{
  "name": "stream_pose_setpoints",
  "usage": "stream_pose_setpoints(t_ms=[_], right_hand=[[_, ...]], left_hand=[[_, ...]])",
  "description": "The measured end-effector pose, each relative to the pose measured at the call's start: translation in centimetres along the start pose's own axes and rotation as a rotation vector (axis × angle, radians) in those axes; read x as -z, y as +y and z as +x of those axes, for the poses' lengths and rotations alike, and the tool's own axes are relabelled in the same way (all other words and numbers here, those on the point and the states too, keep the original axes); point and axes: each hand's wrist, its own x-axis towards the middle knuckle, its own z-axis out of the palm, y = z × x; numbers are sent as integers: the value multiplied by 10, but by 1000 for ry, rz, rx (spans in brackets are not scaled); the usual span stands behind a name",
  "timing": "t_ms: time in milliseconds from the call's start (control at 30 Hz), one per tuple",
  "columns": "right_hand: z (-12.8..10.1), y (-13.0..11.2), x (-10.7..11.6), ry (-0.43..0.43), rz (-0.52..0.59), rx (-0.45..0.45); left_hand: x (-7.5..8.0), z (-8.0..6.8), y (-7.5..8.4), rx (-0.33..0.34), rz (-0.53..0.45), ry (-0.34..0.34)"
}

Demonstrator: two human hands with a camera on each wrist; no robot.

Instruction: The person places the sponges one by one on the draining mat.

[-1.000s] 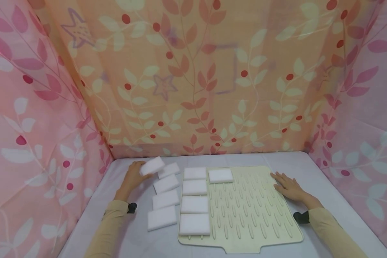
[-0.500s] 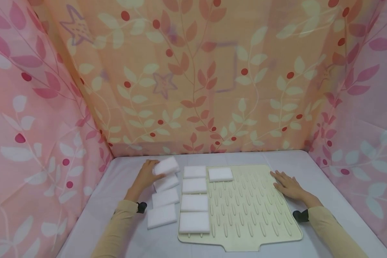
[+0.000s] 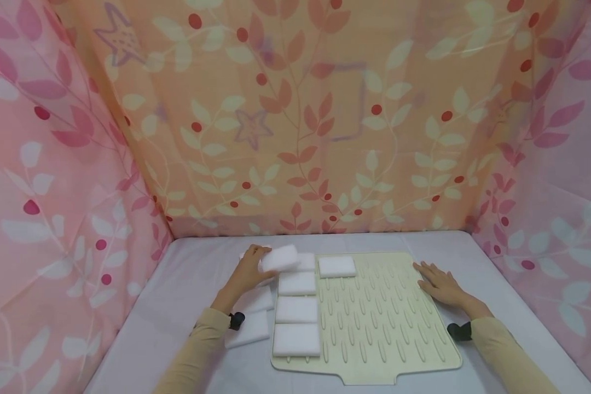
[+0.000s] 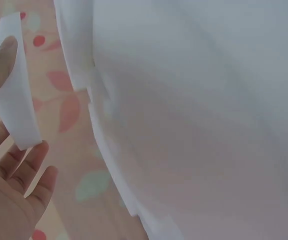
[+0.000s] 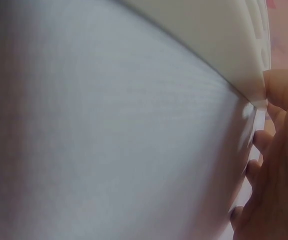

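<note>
My left hand pinches a white sponge between thumb and fingers, over the far left corner of a cream ridged draining mat. The left wrist view has the thumb on one face of this sponge and fingers at its other side. A column of white sponges lies along the mat's left edge; the held one partly hides the farthest. One more sponge sits at the top of a second column. My right hand rests with fingers extended at the mat's right edge, thumb at the rim.
Loose white sponges lie on the white table left of the mat, partly covered by the left forearm. A tab juts from the mat's near edge. Floral curtains enclose the table at the back and both sides.
My left hand has carried the sponge rightward, from above the loose sponges to the mat's far left corner. My right hand has stayed in place.
</note>
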Motion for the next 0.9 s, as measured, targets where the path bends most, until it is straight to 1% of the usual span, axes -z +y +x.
stream_pose_setpoints(t_ms=[167,333,500,667,733,800,900], right_hand=[[-1,-3,2,-8,-3,-6],[-2,-5,3,-4,-13,-5],[-1,-3,1,2,-16,1],[0,-1,-1,5,-16,2],[0,-1,-1,3,-13,-1],[0,-1,-1,2,-13,-2],[0,-2,0,4,-11,-2]], left_hand=[[-13,2,18,-14,-39,-49],[-24,5,33,-38,-44,-102],[-35,7,45,-84,7,-149],[-47,10,55,-169,109,-152],[-51,11,59,-190,136,-150],[-54,11,63,-194,126,-155],[-58,13,70,-188,69,-180]])
